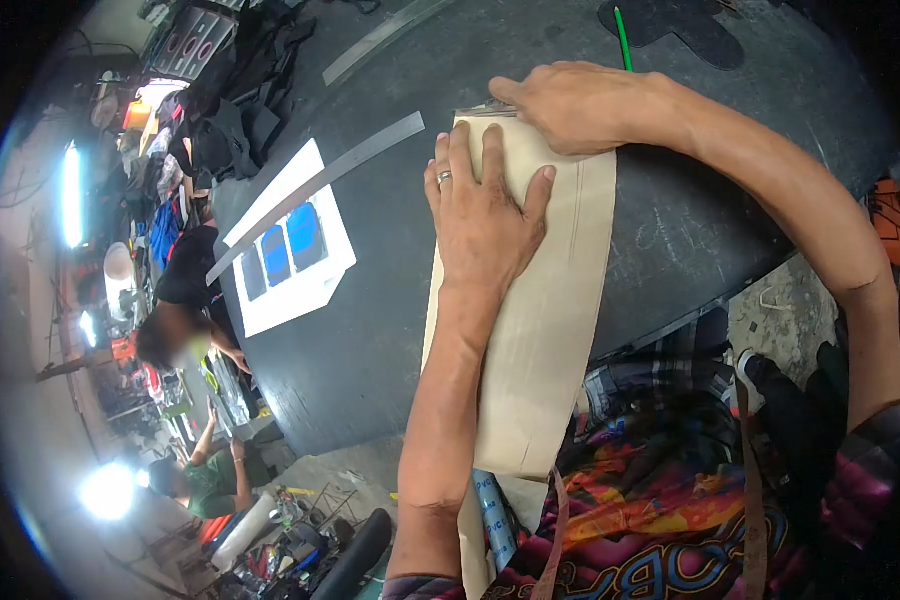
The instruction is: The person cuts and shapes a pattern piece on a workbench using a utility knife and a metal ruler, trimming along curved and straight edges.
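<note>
A long strip of tan card or thick paper (540, 350) lies on the dark tabletop and hangs over its near edge. My left hand (485, 215), with a ring on one finger, rests flat on the upper part of the strip, fingers spread. Across the strip's far end my right hand (570, 108) is closed, knuckles up. A thin, shiny metal-looking piece (482, 111) shows at its fingertips; most of it is hidden, so its kind is unclear. Faint lines run lengthwise down the strip beside my left hand.
The dark table (370, 370) bears a white sheet with blue shapes (340, 262), a metal ruler (370, 142) lying across it, another metal strip (380, 42), a green pencil (623, 38) and a black cut-out piece (700, 40). Two people (220, 485) are at the left.
</note>
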The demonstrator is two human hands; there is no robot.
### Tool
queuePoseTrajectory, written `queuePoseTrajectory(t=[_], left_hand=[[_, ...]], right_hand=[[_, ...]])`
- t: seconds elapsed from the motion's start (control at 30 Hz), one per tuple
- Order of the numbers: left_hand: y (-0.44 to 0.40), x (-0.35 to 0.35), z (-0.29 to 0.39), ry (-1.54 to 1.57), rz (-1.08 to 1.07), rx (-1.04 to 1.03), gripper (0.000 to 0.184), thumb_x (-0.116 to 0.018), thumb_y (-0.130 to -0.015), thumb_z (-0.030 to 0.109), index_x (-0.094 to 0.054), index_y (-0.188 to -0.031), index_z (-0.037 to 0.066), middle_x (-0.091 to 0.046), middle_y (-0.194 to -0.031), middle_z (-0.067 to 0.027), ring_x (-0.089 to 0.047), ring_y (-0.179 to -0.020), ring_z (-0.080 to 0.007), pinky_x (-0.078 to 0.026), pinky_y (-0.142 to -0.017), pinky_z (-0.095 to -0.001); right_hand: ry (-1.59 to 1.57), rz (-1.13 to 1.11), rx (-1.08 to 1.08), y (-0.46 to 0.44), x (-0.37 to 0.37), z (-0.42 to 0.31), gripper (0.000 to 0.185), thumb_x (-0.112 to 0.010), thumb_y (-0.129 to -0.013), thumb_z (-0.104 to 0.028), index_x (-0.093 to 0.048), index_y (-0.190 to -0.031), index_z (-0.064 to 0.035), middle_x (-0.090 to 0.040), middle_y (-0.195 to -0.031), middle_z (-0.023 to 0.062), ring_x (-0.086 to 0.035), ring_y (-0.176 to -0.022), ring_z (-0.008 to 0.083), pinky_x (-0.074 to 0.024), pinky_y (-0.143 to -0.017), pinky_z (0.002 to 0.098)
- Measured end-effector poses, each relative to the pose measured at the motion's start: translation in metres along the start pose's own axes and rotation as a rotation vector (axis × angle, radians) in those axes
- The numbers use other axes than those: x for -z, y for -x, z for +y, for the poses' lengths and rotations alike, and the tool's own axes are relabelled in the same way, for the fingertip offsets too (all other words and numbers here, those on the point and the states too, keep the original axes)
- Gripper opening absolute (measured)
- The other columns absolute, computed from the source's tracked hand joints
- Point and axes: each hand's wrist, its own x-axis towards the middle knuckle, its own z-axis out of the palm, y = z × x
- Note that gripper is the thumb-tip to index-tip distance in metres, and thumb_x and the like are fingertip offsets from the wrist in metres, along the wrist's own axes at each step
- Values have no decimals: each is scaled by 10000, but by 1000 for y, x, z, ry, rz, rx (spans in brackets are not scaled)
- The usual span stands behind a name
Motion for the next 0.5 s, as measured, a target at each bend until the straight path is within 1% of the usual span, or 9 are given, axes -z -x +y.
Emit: queuePoseTrajectory(t=[0.1,0.2,0.27,0.3,0.37,0.5], left_hand=[[1,1,0,1,-3,4,698,-731,-1027,502,-621,-1515,15,-498,-1594,-297,-455,-1504,-518,-363,-1239,-607],[1,2,0,3,-6,5,701,-718,-1035,511,-618,-1523,18,-496,-1600,-302,-453,-1506,-523,-364,-1241,-605],[1,1,1,28,-8,8,709,-760,-1007,472,-589,-1517,9,-489,-1581,-319,-448,-1510,-541,-325,-1263,-618],[1,1,1,28,-9,8,709,-760,-1007,472,-589,-1517,9,-489,-1581,-319,-448,-1510,-541,-325,-1263,-618],[1,1,1,21,-13,9,708,-759,-1008,471,-588,-1516,8,-486,-1584,-318,-447,-1512,-540,-326,-1265,-618],[1,1,1,14,-26,7,709,-758,-1009,473,-588,-1516,7,-485,-1588,-317,-443,-1514,-537,-330,-1264,-614]], right_hand=[[0,-27,-2,3,0,-2,356,-575,-1092,-121,-569,-1420,17,-764,-1091,319,-752,-1065,503,-583,-958,567],[12,24,-5,8,-8,3,349,-577,-1093,-117,-571,-1416,16,-769,-1048,311,-758,-1050,499,-589,-945,563],[62,142,44,11,-14,8,330,-576,-1095,-117,-576,-1398,14,-772,-1018,307,-763,-1038,496,-594,-931,560],[62,142,43,12,-11,6,330,-576,-1095,-117,-576,-1398,14,-772,-1018,307,-763,-1038,496,-594,-931,560],[25,62,6,14,-5,4,319,-582,-1093,-115,-576,-1386,11,-773,-1014,300,-765,-1032,495,-600,-919,554],[37,75,23,15,-7,7,309,-594,-1083,-112,-578,-1367,10,-773,-1000,298,-766,-1018,498,-602,-906,556]])
